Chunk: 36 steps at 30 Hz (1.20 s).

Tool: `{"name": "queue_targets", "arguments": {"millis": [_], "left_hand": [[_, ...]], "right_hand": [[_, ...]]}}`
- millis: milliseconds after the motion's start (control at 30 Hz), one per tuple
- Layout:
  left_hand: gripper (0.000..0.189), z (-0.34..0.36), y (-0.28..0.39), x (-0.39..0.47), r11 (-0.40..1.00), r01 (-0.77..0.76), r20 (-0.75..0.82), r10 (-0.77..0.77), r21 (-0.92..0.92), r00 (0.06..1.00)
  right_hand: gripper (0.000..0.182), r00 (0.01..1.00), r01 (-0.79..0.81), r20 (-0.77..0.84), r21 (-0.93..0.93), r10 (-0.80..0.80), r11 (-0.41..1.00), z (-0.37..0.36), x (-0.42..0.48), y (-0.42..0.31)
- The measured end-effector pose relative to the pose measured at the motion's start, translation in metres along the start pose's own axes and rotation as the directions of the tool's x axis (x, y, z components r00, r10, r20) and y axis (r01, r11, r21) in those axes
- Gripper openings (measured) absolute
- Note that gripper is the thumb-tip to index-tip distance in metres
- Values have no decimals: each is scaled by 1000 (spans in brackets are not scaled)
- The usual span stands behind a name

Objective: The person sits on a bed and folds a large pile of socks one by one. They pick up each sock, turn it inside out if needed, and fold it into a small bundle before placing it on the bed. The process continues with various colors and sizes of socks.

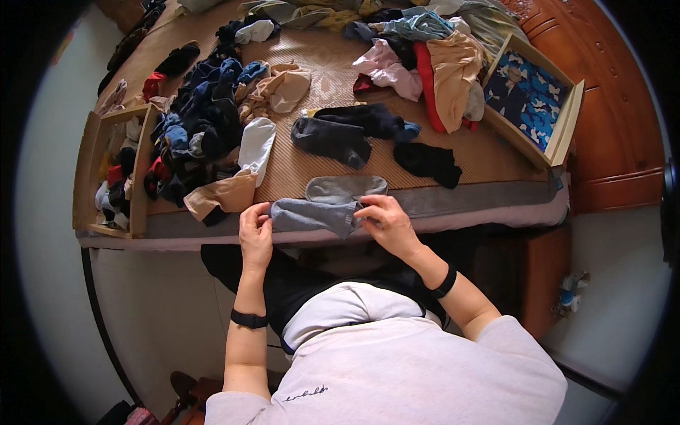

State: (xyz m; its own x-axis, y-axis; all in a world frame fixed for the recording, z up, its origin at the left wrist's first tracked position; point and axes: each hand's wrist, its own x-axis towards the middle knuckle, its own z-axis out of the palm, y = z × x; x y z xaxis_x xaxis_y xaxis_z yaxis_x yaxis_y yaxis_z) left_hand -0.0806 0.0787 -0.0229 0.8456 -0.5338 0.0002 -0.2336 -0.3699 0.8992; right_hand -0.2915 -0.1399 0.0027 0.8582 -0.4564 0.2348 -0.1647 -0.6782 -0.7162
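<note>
Between my two hands a blue-grey sock [311, 215] is stretched out at the near edge of the bed. My left hand [256, 234] pinches its left end, and my right hand [387, 222] holds its ribbed cuff at the right. Just beyond it, partly covered, a light grey sock [345, 187] lies flat on the mat. Farther off are a dark grey sock [330, 141], a black sock [427, 162] and some dark socks [366, 118]. To the left, a white sock [257, 146] and a beige sock [226, 195] rest against a large pile of dark socks [204, 117].
An open drawer-like wooden box [139, 175] with socks sits on the bed's left. At the right, another wooden box [567, 127] holds blue camouflage-patterned material. Piled clothes [457, 69] lie beside it. A carved wooden headboard or panel [611, 106] stands at the right. The mat-covered bed's edge runs before me.
</note>
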Motion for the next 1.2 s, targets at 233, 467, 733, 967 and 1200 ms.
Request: {"name": "queue_targets", "arguments": {"millis": [233, 467, 733, 967, 1200], "left_hand": [[41, 15, 0, -1, 953, 301, -44, -302, -44, 952], [13, 5, 6, 3, 729, 394, 280, -281, -559, 918], [12, 0, 24, 0, 550, 293, 220, -198, -782, 955], [10, 11, 10, 12, 727, 171, 48, -186, -665, 981], [15, 32, 48, 5, 970, -200, -251, 229, 136, 940]], "right_hand": [[28, 937, -340, -35, 149, 348, 929, 10, 13, -17], [26, 925, -362, 200, 210, 322, 908, 17, 19, -2], [15, 883, -463, 279, 640, 377, 613, 4, 15, 7], [17, 907, -400, 16, 342, 420, 850, 2, 21, 1], [33, 887, -460, 248, 380, 391, 802, 6, 16, 7]]}}
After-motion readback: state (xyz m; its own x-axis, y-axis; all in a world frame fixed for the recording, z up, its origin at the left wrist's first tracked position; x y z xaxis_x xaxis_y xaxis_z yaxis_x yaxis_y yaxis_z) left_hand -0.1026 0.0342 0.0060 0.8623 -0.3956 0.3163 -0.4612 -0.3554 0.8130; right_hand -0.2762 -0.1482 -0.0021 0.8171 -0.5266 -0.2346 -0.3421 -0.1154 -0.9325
